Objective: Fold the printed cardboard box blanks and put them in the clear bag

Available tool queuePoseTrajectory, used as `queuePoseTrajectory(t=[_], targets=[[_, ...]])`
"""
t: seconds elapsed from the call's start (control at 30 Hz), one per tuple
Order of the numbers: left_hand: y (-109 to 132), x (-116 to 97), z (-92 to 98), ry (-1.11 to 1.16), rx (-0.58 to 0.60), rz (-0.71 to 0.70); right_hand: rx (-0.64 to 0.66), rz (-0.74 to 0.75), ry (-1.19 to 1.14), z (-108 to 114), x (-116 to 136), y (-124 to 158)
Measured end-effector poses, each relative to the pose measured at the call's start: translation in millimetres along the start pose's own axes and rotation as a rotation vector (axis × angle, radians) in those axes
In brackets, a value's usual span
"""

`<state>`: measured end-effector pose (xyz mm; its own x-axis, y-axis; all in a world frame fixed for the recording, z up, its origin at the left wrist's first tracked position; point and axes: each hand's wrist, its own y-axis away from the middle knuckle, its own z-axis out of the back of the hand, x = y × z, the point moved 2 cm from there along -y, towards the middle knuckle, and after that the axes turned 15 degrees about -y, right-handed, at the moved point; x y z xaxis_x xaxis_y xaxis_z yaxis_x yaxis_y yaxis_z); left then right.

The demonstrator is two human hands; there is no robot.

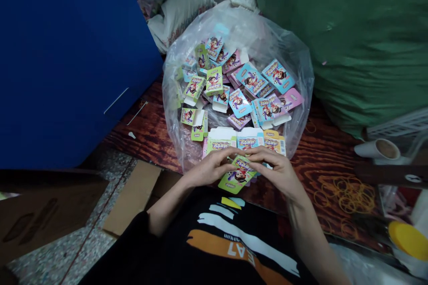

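A green printed box (236,178) is between my two hands, close to my body and tilted. My left hand (210,168) has its fingers closed on the box's left and upper edge. On the other side, my right hand (276,168) grips the upper right edge with thumb and fingers. Just beyond my hands lie flat printed cartons in a row: a green one (221,139), a blue one (250,138) and an orange one (274,142). Behind them, a clear plastic bag (297,53) holds a pile of small boxes (252,79), several with open flaps.
Rubber bands (354,195) lie on the wooden table (314,156) at the right, near a cup (383,149) and a yellow lid (408,239). A blue panel (73,62) stands left, a large green sack (351,35) right. Cardboard (133,196) is at lower left.
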<state>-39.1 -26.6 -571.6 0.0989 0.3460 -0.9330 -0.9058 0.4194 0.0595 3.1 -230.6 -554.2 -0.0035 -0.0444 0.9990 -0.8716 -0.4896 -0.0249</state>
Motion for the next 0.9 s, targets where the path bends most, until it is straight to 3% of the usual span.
queuePoseTrajectory(t=[0.07, 0.13, 0.2, 0.23, 0.27, 0.33, 0.43, 0.53, 0.63, 0.77, 0.9], targets=[[-1, -1, 6.5, 0.006, 0.025, 0.023, -0.021, -0.036, -0.042, 1, -6, -4], [-12, -4, 23.3, 0.018, -0.008, 0.062, -0.207, -0.041, -0.089, 4, -14, -9], [-36, -8, 51.2, -0.020, -0.161, 0.065, -0.462, 0.003, -0.058, 3, -22, -14], [-51, -10, 67.8, -0.052, -0.283, 0.031, -0.516, 0.032, 0.006, -1, -24, -16], [-66, -13, 84.4, -0.093, -0.416, -0.017, -0.485, 0.062, 0.101, -8, -26, -19], [-92, -17, 110.8, -0.205, -0.585, -0.148, -0.238, 0.097, 0.353, -28, -27, -24], [-104, -18, 125.2, -0.318, -0.700, -0.227, 0.128, 0.048, 0.726, -55, -27, -30], [-82, -11, 110.4, -0.308, -0.622, -0.199, 0.244, -0.045, 0.973, -66, -25, -37], [-46, -6, 86.9, -0.253, -0.509, -0.138, 0.243, -0.044, 1.025, -64, -22, -45], [-14, -6, 64.0, -0.152, -0.329, -0.034, 0.053, 0.191, 0.723, -52, -3, -47], [-14, -5, 41.1, 0.093, 0.114, -0.076, -0.017, 0.428, 0.358, -47, 31, -37]])
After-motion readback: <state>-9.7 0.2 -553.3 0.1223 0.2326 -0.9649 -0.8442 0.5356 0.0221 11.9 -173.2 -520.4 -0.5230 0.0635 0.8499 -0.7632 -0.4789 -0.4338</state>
